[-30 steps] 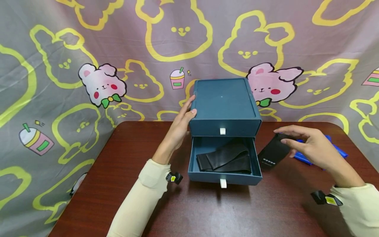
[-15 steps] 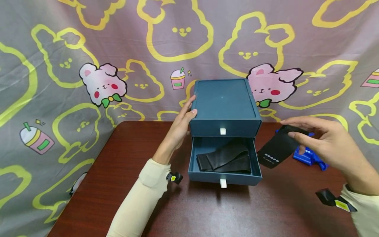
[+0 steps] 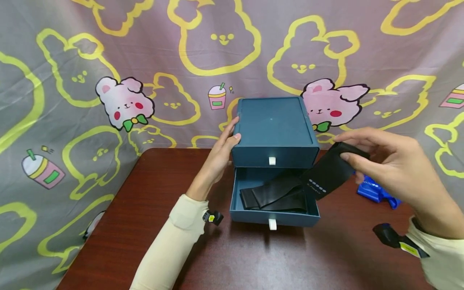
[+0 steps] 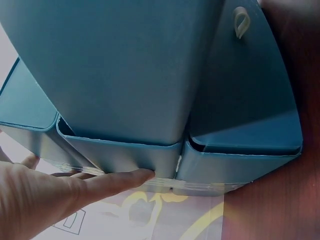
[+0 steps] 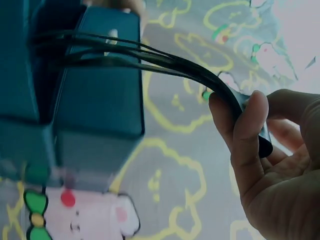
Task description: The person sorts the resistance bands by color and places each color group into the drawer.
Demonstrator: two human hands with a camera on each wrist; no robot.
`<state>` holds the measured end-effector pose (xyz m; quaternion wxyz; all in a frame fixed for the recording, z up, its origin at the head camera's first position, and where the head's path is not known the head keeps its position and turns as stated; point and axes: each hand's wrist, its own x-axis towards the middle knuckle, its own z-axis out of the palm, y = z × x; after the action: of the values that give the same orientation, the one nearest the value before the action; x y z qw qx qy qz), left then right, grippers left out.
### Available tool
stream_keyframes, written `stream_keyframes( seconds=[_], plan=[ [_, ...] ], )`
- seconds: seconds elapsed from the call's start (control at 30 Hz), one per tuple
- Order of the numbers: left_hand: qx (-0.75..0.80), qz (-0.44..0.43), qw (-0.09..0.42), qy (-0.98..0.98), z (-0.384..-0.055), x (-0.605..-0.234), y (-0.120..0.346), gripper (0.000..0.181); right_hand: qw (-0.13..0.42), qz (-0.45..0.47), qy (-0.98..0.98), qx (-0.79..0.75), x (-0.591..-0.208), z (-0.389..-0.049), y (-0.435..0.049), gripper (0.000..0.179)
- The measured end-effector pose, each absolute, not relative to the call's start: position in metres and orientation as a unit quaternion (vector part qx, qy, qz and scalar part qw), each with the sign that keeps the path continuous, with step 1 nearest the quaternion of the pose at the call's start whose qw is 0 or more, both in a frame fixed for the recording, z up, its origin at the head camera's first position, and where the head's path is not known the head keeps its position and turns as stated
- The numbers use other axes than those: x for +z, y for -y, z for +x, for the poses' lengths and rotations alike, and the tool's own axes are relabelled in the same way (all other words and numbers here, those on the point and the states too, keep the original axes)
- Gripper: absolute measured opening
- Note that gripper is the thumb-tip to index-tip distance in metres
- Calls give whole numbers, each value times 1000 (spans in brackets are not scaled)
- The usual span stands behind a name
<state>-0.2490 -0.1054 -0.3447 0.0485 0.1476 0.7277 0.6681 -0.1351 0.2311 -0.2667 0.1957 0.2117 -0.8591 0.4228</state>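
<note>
My right hand (image 3: 395, 161) pinches a flat, folded black resistance band (image 3: 328, 173) with white dots and small lettering near its lower end. That end overlaps the right side of the pulled-out drawer (image 3: 275, 218). In the right wrist view the band (image 5: 200, 72) arches in several layers from thumb and fingers towards the drawer. Inside the drawer lies another folded black resistance band (image 3: 272, 195). My left hand (image 3: 217, 157) rests with extended fingers against the left side of the blue drawer cabinet (image 3: 273, 121); in the left wrist view its thumb lies along the cabinet wall.
Blue resistance bands (image 3: 375, 189) lie on the brown table (image 3: 166, 181) right of the cabinet, partly behind my right hand. Above the pulled-out drawer is a closed drawer with a white tab (image 3: 272, 161). A patterned curtain (image 3: 181, 48) hangs close behind.
My right hand has lifted the black resistance band off to the right and then brought it up and left, over the drawer's right edge. My left hand stays in place.
</note>
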Motion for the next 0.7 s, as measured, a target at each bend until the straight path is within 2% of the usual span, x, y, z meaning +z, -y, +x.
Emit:
stream_keyframes(
  seconds=[0.2,0.47,0.7],
  plan=[
    [669,150,49,-726,-250,-345,106,57,177,231,853,433,-268,-137,-200,42],
    [668,146,50,-728,-251,-345,105,57,112,274,846,444,-275,-144,-150,30],
    [669,139,55,-728,-250,-343,104,56,56,283,830,477,-288,-150,-119,28]
  ],
)
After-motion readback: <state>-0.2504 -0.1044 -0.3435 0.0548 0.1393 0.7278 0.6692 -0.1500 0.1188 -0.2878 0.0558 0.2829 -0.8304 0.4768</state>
